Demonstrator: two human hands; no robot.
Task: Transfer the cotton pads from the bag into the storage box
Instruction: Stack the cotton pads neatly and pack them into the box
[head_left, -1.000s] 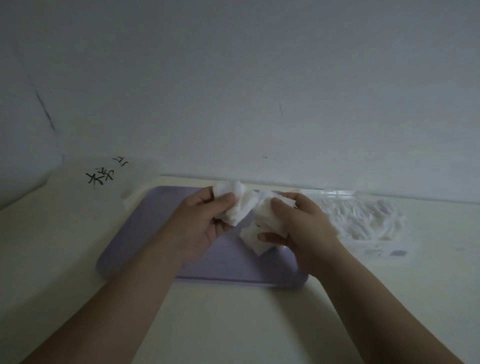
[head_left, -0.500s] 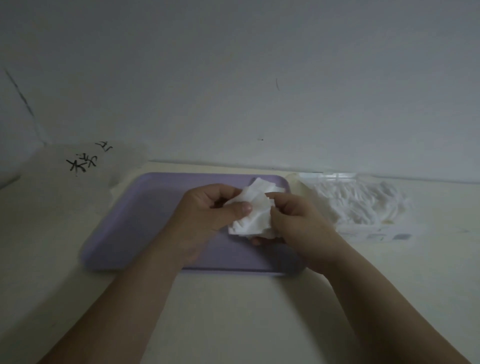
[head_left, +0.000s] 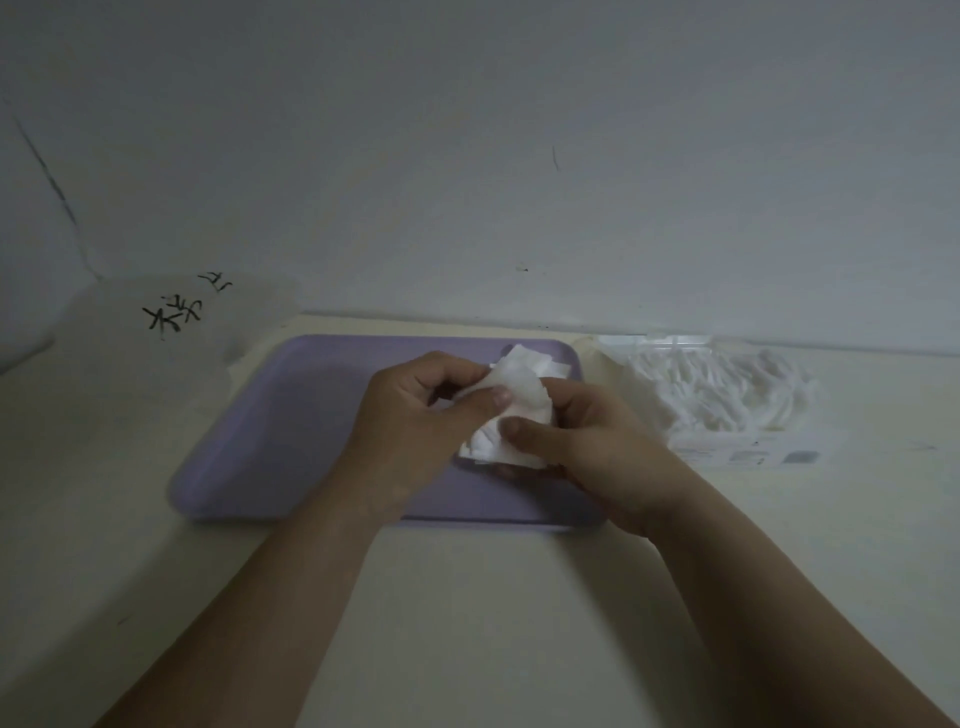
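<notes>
White cotton pads (head_left: 511, 410), a loose sheaf of thin squares, are clamped between a person's two bare hands, just above the far right part of a lilac tray (head_left: 291, 426). The left hand (head_left: 415, 415) curls round the bundle from the left, with its thumb pressed across the top pad. The right hand (head_left: 587, 441) cups the bundle from below and from the right, and its thumb pinches the near edge. The hands are close together, with only the pads between them. Both bare forearms reach in from the near edge of a cream table (head_left: 467, 623), on which the tray lies flat. Just to the right of the tray, against the pale wall (head_left: 467, 156), sits a clear container (head_left: 727, 395) heaped with more white cotton. In the dim light I cannot tell whether it is a bag or a box. At the far left, a pale translucent object (head_left: 156, 353) bears black handwritten characters.
</notes>
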